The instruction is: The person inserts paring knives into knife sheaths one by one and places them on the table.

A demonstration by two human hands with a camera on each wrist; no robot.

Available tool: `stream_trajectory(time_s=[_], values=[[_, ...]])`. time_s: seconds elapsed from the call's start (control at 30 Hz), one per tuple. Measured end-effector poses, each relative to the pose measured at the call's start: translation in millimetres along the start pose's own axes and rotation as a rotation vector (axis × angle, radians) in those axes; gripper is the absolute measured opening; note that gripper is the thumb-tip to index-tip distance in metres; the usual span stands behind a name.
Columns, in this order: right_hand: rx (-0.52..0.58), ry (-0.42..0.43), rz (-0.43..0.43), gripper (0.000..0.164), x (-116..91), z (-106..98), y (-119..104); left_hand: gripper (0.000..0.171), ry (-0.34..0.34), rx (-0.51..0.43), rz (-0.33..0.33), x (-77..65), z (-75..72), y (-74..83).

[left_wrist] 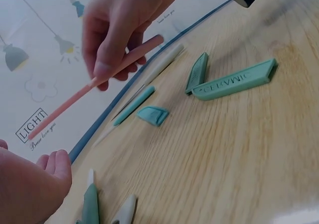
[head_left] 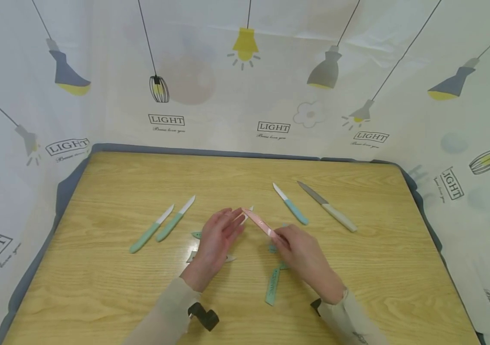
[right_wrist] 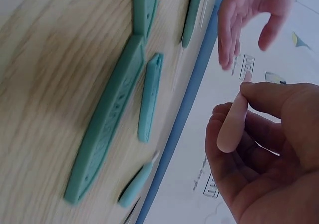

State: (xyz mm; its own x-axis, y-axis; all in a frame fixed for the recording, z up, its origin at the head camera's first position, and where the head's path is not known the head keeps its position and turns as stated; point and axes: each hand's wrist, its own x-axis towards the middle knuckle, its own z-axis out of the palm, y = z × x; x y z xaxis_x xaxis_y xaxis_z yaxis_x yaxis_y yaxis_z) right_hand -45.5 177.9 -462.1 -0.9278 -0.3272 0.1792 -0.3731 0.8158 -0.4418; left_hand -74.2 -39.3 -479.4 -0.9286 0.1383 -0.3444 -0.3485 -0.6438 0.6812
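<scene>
My right hand (head_left: pixel 309 256) pinches a pink knife (head_left: pixel 261 224) by its handle between thumb and fingers, above the middle of the table. A pink sheath with faint raised marks covers its blade, which points up and left. In the right wrist view the rounded butt of the pink handle (right_wrist: pixel 232 134) shows below the thumb. My left hand (head_left: pixel 217 235) is beside the sheath's tip, fingers extended and palm turned towards it. In the left wrist view a gap shows between those fingers and the pink tip.
Two green knives (head_left: pixel 144 239) lie at left; a blue knife (head_left: pixel 297 213) and a cream-handled knife (head_left: pixel 340 218) lie at right. Between the arms are green sheaths (head_left: pixel 272 287) and a turquoise sheath (left_wrist: pixel 153 115). A grey piece (head_left: pixel 191 257) lies partly under the left hand. A printed curtain surrounds the table.
</scene>
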Motion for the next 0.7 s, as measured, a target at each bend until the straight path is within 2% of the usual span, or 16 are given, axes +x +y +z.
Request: stream_trajectory(time_s=[0.13, 0.37, 0.5, 0.7], values=[[-0.017, 0.021, 0.038, 0.016, -5, -8, 12, 0.056, -0.010, -0.010, 0.001, 0.3, -6.5, 4.6], [-0.047, 0.134, 0.045, 0.021, -18, -23, 40, 0.055, 0.022, -0.004, 0.018, 1.1, -13.8, 13.9], [-0.068, 0.181, 0.064, 0.021, -25, -33, 57, 0.042, 0.057, -0.016, 0.028, 0.2, -16.9, 19.6], [-0.074, 0.175, 0.199, 0.025, -35, -49, 78, 0.024, 0.097, -0.041, 0.053, -0.5, -23.6, 26.9]])
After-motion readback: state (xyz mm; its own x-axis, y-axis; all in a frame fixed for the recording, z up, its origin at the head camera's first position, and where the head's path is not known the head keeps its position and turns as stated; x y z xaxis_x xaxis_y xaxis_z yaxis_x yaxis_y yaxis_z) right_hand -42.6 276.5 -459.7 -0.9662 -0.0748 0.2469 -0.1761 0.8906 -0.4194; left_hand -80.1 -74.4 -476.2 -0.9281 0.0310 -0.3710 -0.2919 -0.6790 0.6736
